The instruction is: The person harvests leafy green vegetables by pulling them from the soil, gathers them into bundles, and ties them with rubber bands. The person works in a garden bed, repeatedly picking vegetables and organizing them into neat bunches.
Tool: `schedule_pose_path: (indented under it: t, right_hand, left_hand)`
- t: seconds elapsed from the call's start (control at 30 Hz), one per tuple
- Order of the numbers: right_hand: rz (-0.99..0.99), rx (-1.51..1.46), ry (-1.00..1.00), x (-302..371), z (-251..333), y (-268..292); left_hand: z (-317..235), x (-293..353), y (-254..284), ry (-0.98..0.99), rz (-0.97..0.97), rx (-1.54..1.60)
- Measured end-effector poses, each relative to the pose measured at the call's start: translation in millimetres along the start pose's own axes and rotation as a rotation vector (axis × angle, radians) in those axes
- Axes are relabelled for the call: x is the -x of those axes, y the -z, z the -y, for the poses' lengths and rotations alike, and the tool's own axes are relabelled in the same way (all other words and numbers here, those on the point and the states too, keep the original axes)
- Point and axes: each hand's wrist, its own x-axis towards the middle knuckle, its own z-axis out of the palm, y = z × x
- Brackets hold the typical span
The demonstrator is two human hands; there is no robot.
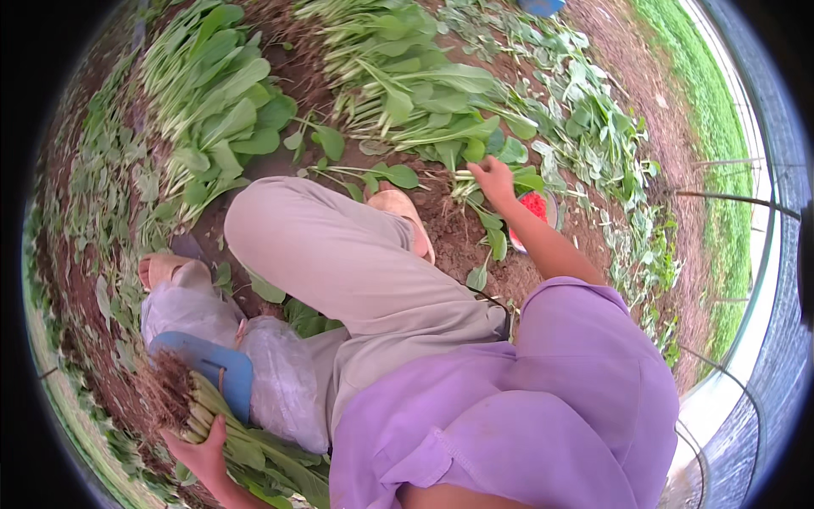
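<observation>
My left hand (202,454) is closed around a thick bunch of leafy greens (202,407). Brown roots (165,390) stick out at one end of it, and the leaves trail past my forearm. Beside this bunch, a flat blue plastic piece (216,360) with a cord rests against my plastic-wrapped left leg. Farther forward, my right hand (493,180) has its fingers closed on a few greens (465,185); pale stem ends show left of it, leaves right of it. A round container with bright red contents (532,208) sits beside my right wrist, partly behind the forearm.
Two large piles of greens lie ahead, one at left (208,110) and one at centre (398,76). Wilted loose leaves (585,102) cover soil to the right. A blue object (541,7) stands at the far edge. Netting and thin rods (738,199) run along the right.
</observation>
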Motion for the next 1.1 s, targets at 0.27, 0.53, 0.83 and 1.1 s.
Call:
schedule_pose_path:
  t: [0.27,0.53,0.83,1.1]
  right_hand:
    - [0.084,0.456,-0.375,78,-179,18]
    - [0.108,0.355,-0.552,56,-189,-2]
    - [0.106,0.582,-0.178,53,-208,12]
    - [0.002,0.302,-0.055,36,-129,40]
  left_hand:
    - [14,-10,-3,-0.141,0.002,0.099]
    - [-5,-15,-4,-0.124,-0.011,-0.006]
    - [-9,-9,-1,-0.16,0.042,0.206]
    - [0,-8,4,-0.166,0.006,0.187]
